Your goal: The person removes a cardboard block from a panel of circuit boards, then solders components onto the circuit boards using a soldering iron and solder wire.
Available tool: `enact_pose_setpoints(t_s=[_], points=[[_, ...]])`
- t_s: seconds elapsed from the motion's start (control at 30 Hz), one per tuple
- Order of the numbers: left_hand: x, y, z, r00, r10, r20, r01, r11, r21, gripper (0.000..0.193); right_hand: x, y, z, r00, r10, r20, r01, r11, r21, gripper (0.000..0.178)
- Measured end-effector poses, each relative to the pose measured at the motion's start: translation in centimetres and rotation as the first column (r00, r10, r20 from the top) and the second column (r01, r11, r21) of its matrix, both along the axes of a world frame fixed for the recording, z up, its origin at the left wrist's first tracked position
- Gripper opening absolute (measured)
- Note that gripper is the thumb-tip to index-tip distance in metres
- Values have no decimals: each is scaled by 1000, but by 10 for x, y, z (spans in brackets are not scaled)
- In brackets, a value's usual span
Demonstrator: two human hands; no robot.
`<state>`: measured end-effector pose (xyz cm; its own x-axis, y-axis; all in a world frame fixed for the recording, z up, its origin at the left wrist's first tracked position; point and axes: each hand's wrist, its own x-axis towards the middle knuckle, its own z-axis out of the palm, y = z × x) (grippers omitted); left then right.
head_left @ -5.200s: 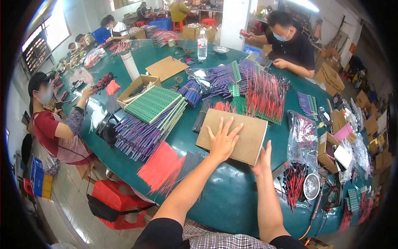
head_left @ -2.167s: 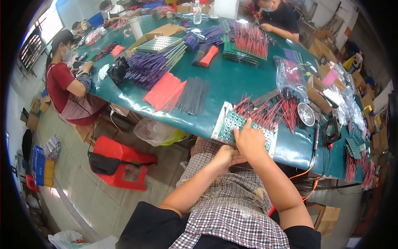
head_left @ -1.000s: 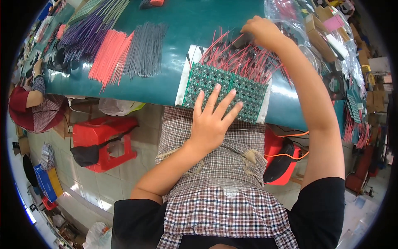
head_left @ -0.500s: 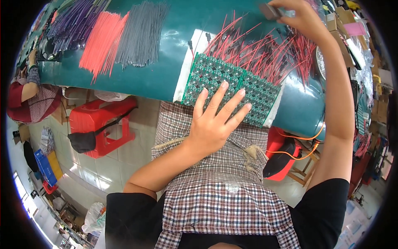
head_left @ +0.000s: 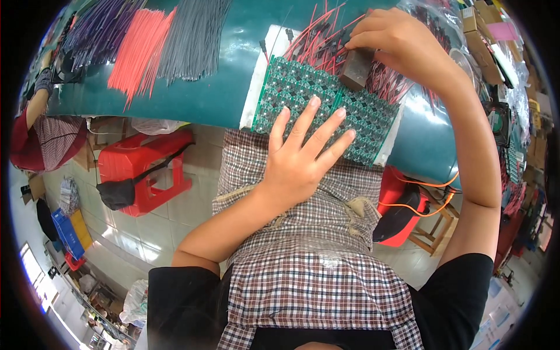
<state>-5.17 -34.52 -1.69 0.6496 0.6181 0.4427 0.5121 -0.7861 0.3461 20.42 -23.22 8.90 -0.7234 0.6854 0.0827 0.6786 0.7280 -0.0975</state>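
Two-handed: rests the nearer left hand [head_left: 294, 166], spread and grasping nothing, on a green circuit-board panel [head_left: 324, 87] lying ahead, long axis left-to-right, by the near edge of the table [head_left: 204, 102]; grasps a dark rectangular block [head_left: 356, 71] in the right hand [head_left: 394, 36] over the panel's far edge (perhaps touching).

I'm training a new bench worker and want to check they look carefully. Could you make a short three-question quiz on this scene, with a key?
1. Which hand holds the dark block?
2. True or false: the left hand is clenched in a fist.
3. Fill in the colour: the coral-red wires lie between the purple wires and the ____ wires.

Key:
1. The right hand.
2. False; it lies open, spread over the green circuit boards.
3. Grey; the grey wires lie to their right.
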Motion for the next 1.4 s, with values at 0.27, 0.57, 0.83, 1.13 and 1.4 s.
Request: enact_pose_setpoints(t_s=[0.27,0.57,0.83,1.13,1.4], points=[[2,0,0,1000,11,20,-11,1000,-12,41,-4,-2,-6,1000,4,8,-4,1000,27,41],[-3,2,-8,1000,24,-7,-24,998,66,40,-47,-101,-6,957,-188,-220,236,946,221,33],[-2,5,-12,1000,-6,11,5,996,94,41,-63,-178,-90,829,-475,-296,547,797,256,57],[-3,11,-12,1000,-27,9,26,996,87,43,-71,-180,-98,764,-515,-389,622,749,228,53],[-3,14,-11,999,-39,3,39,995,88,50,-68,-175,-94,719,-530,-449,641,756,133,59]])
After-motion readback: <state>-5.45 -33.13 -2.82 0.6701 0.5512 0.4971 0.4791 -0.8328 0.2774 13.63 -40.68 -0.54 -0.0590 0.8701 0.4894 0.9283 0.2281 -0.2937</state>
